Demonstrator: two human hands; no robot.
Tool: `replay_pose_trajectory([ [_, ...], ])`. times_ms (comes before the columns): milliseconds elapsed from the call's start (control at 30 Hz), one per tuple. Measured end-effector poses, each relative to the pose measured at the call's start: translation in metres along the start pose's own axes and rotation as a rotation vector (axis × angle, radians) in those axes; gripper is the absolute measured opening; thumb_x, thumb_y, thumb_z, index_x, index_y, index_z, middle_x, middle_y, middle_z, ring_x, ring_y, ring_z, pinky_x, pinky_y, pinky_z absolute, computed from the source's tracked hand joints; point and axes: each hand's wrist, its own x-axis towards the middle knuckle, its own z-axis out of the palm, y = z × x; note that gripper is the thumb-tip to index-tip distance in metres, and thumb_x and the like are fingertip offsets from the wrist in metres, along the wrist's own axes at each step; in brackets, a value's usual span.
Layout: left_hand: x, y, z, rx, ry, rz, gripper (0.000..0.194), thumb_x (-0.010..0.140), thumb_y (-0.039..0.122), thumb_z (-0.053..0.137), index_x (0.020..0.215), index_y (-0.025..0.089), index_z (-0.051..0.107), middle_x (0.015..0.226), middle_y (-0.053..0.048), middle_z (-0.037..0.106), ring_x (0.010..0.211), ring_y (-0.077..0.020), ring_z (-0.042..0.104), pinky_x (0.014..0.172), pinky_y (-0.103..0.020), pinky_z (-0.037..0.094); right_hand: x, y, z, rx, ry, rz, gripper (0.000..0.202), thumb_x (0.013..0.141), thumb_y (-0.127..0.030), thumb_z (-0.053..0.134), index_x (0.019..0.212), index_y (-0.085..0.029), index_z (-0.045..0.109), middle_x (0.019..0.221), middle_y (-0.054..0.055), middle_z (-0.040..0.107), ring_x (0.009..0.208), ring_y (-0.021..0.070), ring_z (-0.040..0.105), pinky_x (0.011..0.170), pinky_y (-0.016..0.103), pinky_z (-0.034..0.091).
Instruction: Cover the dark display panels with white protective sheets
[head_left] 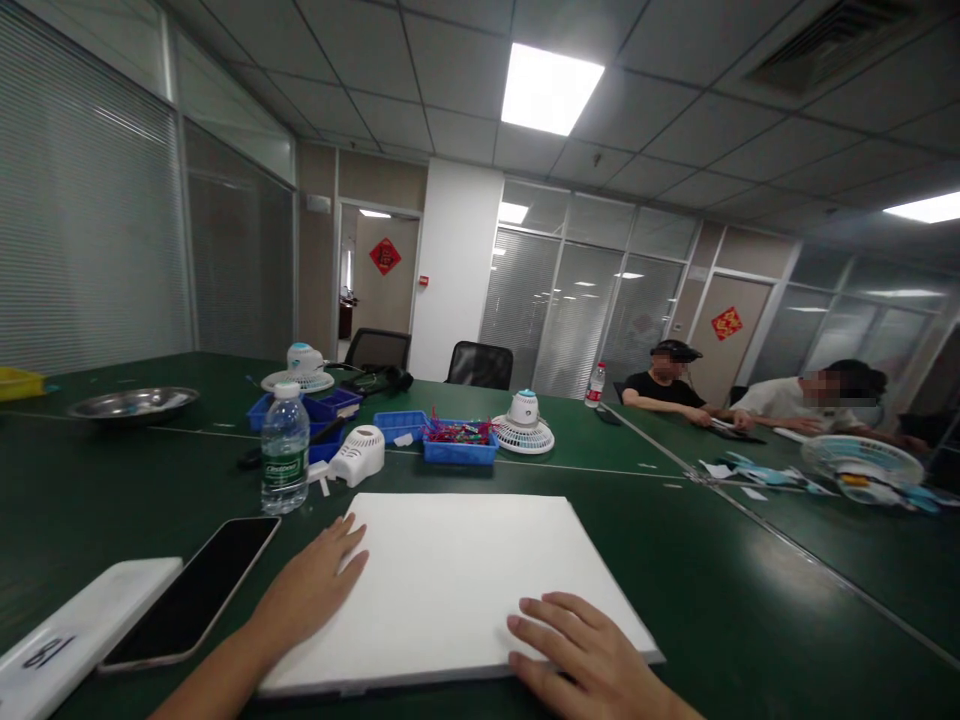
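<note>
The slab [450, 585] lies flat on the worktop [750, 610]; left grip [315, 582], released, rests at its 9 o'clock edge; right grip [589, 655], released, at 5 o'clock, presumably to steady it; bottle [285, 450] stands at 10 o'clock; slab underside is hidden, right wrist cut off.

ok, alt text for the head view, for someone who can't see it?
Left hand and right hand rest on a white panel on a green table. Bottle and phone at left, blue bins beyond the panel, two people seated at far right.
</note>
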Motion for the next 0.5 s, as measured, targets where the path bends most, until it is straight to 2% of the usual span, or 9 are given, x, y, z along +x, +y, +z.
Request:
replay_pose_trajectory([
  [133, 0.003, -0.008, -0.005, -0.195, 0.008, -0.05, 0.061, 0.089, 0.051, 0.046, 0.137, 0.018, 0.062, 0.152, -0.007, 0.05, 0.144, -0.0288, 0.043, 0.121, -0.046, 0.03, 0.002, 0.001, -0.006, 0.004, 0.038, -0.075, 0.02, 0.097, -0.022, 0.057, 0.111, -0.021, 0.072, 0.129, 0.004, 0.069, 0.114, 0.0187, 0.066, 0.097, 0.033, 0.055],
  [200, 0.005, -0.012, -0.01, -0.303, 0.019, -0.051, 0.057, 0.085, 0.04, 0.047, 0.133, 0.017, 0.066, 0.147, -0.006, 0.057, 0.141, -0.0279, 0.048, 0.12, -0.045, 0.031, -0.003, 0.005, -0.006, 0.008, 0.05, -0.091, 0.02, 0.097, -0.02, 0.057, 0.11, -0.02, 0.072, 0.129, 0.005, 0.069, 0.117, 0.0208, 0.065, 0.097, 0.036, 0.056],
  [300, 0.007, -0.012, -0.019, -0.421, 0.022, -0.057, 0.059, 0.07, 0.023, 0.049, 0.124, 0.017, 0.072, 0.138, -0.005, 0.066, 0.135, -0.0277, 0.055, 0.12, -0.044, 0.033, -0.017, 0.014, -0.005, 0.007, 0.048, -0.093, 0.021, 0.095, -0.016, 0.058, 0.11, -0.019, 0.072, 0.13, 0.006, 0.069, 0.122, 0.0239, 0.062, 0.097, 0.04, 0.056],
  [400, 0.005, -0.006, -0.024, -0.444, -0.013, -0.047, 0.067, 0.06, 0.016, 0.05, 0.122, 0.019, 0.073, 0.134, -0.003, 0.068, 0.133, -0.0282, 0.057, 0.119, -0.044, 0.035, -0.034, 0.024, -0.005, -0.003, 0.044, -0.071, 0.023, 0.093, -0.013, 0.059, 0.11, -0.019, 0.072, 0.129, 0.008, 0.069, 0.127, 0.026, 0.059, 0.099, 0.042, 0.055],
  [500, 0.0, 0.001, -0.024, -0.382, -0.04, 0.01, 0.066, 0.061, 0.015, 0.052, 0.124, 0.022, 0.072, 0.139, -0.002, 0.065, 0.136, -0.0279, 0.054, 0.121, -0.047, 0.031, -0.046, 0.033, -0.005, -0.029, 0.03, -0.058, 0.025, 0.092, -0.012, 0.059, 0.112, -0.019, 0.072, 0.129, 0.009, 0.069, 0.131, 0.0277, 0.056, 0.1, 0.044, 0.055],
])
